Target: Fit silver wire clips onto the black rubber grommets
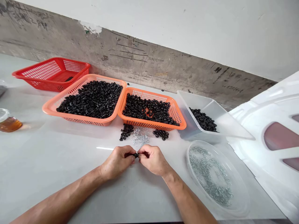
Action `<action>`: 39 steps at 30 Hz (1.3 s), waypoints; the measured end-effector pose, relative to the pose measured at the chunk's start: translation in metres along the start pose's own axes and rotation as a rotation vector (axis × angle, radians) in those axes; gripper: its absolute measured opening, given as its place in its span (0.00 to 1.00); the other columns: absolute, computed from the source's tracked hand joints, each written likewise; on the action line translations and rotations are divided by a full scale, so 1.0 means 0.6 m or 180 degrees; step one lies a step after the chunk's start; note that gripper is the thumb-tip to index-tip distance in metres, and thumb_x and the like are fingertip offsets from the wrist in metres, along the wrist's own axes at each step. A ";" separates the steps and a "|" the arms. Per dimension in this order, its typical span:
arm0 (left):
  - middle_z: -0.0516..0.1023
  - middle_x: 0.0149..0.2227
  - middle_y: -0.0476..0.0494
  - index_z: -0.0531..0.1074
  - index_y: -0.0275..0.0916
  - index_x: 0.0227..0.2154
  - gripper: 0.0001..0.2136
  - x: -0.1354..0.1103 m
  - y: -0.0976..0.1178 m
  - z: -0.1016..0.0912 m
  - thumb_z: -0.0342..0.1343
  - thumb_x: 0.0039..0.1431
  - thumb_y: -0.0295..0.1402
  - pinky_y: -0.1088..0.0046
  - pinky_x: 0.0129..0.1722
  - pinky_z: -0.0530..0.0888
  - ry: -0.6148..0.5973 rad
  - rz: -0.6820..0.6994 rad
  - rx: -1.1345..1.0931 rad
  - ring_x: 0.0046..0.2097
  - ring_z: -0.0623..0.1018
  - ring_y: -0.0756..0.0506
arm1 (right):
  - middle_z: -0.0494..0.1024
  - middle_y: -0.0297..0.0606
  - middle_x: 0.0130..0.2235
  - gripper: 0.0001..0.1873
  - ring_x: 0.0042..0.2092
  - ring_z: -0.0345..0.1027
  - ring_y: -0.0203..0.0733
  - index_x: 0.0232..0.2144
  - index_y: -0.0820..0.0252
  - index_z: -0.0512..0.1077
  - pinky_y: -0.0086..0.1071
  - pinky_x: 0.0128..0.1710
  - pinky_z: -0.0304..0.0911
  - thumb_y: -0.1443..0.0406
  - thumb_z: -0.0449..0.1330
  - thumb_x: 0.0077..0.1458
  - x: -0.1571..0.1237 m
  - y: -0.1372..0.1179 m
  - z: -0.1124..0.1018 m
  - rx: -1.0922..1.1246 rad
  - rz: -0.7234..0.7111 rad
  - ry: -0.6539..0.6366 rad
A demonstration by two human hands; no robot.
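My left hand (pixel 120 161) and my right hand (pixel 153 159) meet over the table, fingertips pinched together on a small black part (pixel 135 155). Fingers cover most of that part, so its exact shape is hidden. Just beyond my hands lies a scatter of tiny shiny metal pieces (pixel 141 136). To its left is a little heap of black plastic pieces (pixel 126 132), and to its right several black rings (pixel 161 134) lie together.
Behind stand a salmon basket (pixel 77 117) of black pieces, an orange basket (pixel 149 125) of black rings and a red basket (pixel 44 84). At right are a clear bin (pixel 198 132) and a round lid (pixel 190 165) holding shiny bits. A cup of amber liquid (pixel 10 123) is far left.
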State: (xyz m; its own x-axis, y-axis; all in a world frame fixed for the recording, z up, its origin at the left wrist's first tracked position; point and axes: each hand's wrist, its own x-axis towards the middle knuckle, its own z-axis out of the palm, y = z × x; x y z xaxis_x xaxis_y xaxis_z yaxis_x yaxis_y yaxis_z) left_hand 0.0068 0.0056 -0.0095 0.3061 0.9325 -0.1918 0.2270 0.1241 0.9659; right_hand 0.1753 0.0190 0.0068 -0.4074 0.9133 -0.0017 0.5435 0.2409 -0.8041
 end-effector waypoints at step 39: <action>0.67 0.47 0.41 0.67 0.40 0.45 0.14 -0.018 0.011 0.023 0.51 0.55 0.23 0.66 0.46 0.67 -0.0338 0.1188 -0.0683 0.44 0.68 0.46 | 0.72 0.36 0.32 0.08 0.34 0.66 0.36 0.31 0.64 0.75 0.29 0.32 0.64 0.70 0.60 0.45 0.007 0.005 -0.014 0.2682 0.0289 -0.0998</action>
State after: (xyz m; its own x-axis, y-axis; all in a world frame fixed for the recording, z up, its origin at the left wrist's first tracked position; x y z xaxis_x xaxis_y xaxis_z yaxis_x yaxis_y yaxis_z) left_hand 0.0177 -0.0086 -0.0035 0.4265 0.8881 0.1711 -0.1106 -0.1365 0.9844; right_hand 0.1816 0.0265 0.0094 -0.6376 0.7558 -0.1492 -0.0842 -0.2609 -0.9617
